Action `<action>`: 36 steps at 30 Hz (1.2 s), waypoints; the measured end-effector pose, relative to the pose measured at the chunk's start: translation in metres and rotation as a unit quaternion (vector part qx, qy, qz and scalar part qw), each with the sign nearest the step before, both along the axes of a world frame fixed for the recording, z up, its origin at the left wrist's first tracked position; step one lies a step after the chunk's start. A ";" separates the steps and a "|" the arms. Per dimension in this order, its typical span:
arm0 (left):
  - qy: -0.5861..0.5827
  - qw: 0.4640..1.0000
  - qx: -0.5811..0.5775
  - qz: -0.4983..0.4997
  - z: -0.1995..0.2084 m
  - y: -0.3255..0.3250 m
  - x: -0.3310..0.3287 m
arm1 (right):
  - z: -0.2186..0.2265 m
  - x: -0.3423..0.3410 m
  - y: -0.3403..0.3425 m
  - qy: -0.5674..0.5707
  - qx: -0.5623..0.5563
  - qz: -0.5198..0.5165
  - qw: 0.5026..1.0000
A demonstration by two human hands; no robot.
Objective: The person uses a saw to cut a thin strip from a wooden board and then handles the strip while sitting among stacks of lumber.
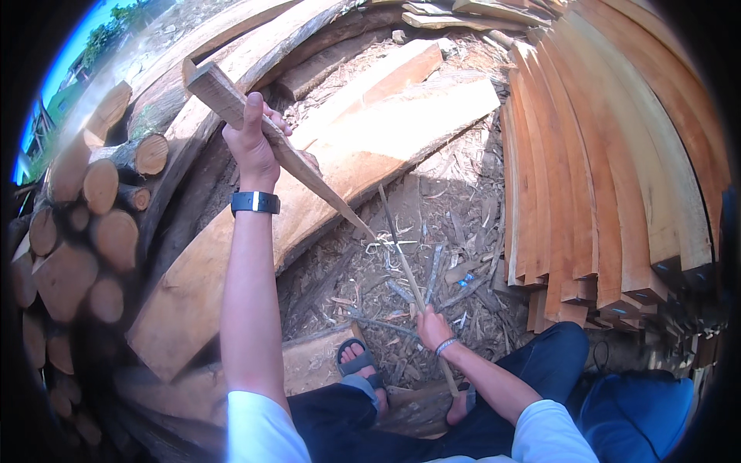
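My left hand (255, 150) is raised at the upper left, wrapped round a long wooden plank (309, 176). The plank slants from its thick squared end at the upper left down to a narrow far end near the ground. Lower and to the right, my right hand (432, 328) grips a thin wooden stick (407, 270). That stick runs from a dark upper tip past the plank's lower end and down beside my foot. Pale curled shavings (387, 245) lie where plank and stick come close. Whether the two touch I cannot tell.
A broad sawn slab (340, 181) lies diagonally behind the plank. Stacked logs (100, 231) stand at the left, and a tall row of sawn boards (587, 154) fills the right. Bark and chips (463, 216) cover the ground. A blue thing (637, 413) sits at the lower right.
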State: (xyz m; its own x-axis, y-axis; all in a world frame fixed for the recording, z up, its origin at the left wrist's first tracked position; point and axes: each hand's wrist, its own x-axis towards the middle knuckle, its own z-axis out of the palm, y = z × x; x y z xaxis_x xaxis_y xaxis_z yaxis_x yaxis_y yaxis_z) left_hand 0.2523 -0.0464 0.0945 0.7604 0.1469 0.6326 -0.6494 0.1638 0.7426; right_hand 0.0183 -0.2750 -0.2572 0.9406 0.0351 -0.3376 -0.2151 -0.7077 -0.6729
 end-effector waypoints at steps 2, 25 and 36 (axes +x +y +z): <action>0.000 0.999 -0.003 0.039 0.002 -0.006 0.000 | -0.005 -0.001 -0.004 0.004 -0.007 0.015 1.000; -0.050 0.995 -0.008 0.090 0.005 -0.020 0.003 | 0.026 0.020 -0.006 0.303 0.503 -0.077 0.806; -0.066 0.972 -0.024 0.224 0.003 -0.018 0.006 | 0.066 0.025 -0.012 -0.136 0.008 -0.051 0.989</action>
